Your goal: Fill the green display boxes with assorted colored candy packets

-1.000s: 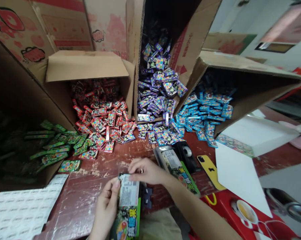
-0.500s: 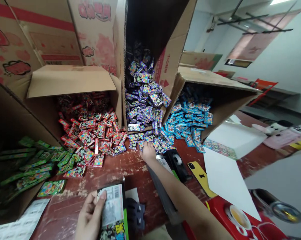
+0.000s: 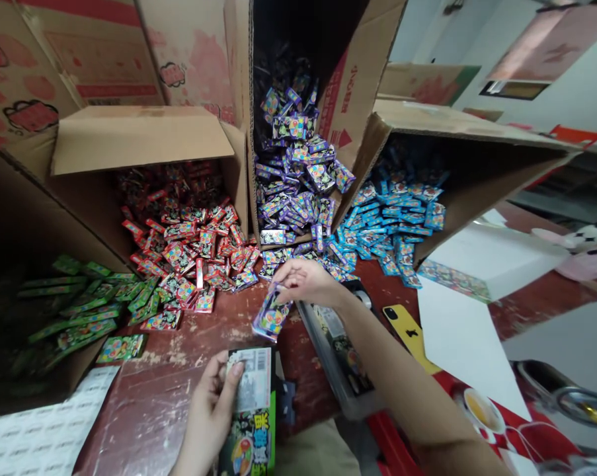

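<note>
Right hand (image 3: 305, 281) pinched one purple packet (image 3: 271, 315) above the tabletop (image 3: 179, 370)
Left hand (image 3: 211, 413) gripped the open display box (image 3: 251, 410); best kept steady, mouth up, packet fed endwise.

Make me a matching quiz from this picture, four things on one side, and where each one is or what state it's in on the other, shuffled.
Things:
1. purple packet
2. green display box
3. yellow phone
4. red packets

Places or states:
A. lying flat on the table, right of the right arm
B. held in the left hand
C. spilling from the carton left of the purple pile
D. pinched in the right hand, above the table

Pairs: 1-D, 2-B, 3-A, 4-C
</note>
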Motion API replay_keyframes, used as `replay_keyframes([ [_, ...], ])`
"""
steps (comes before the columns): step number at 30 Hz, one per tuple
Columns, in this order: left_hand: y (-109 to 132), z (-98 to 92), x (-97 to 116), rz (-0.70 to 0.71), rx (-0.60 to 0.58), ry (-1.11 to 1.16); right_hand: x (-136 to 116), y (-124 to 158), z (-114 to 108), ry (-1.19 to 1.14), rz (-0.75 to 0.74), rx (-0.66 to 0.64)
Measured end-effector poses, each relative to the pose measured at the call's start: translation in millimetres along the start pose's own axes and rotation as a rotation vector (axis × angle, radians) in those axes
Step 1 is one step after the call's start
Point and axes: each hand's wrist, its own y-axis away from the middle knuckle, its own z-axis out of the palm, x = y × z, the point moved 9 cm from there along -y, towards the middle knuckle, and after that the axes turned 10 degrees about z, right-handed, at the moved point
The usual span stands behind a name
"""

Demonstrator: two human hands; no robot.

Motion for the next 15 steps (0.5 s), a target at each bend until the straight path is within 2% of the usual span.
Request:
replay_keyframes([
  [2, 2.9, 6.2, 6.2, 0.002, -0.003, -0.014, -14.1, -15.7, 41.8, 0.246, 0.013, -0.247],
  [4, 5.6, 7.9, 9.2, -0.013, 0.006, 0.002, -8.6, -23.2, 82.8, 0.463, 0.009, -0.511],
  [5, 6.9, 6.1, 9.1, -0.026, 0.022, 0.019, -1.7, -25.1, 97.3, 0.523, -0.008, -0.593],
  [6, 8.3, 2.2, 8.0, -0.04, 0.047, 0.037, 5.6, -27.9, 105.5, 0.543, -0.037, -0.607],
  [8, 11.4, -10.2, 2.7, -0.067, 0.114, 0.075, 20.9, -34.2, 103.4, 0.499, -0.091, -0.452],
  [10, 14.7, -23.6, -5.1, -0.076, 0.163, 0.098, 40.6, -32.2, 86.7, 0.404, -0.096, -0.23],
  [11, 16.0, -28.8, -8.9, -0.072, 0.173, 0.103, 51.9, -27.5, 79.5, 0.357, -0.08, -0.16],
  [15, 17.5, -37.0, -18.0, -0.04, 0.172, 0.112, 91.5, -8.3, 69.0, 0.102, 0.097, -0.107],
])
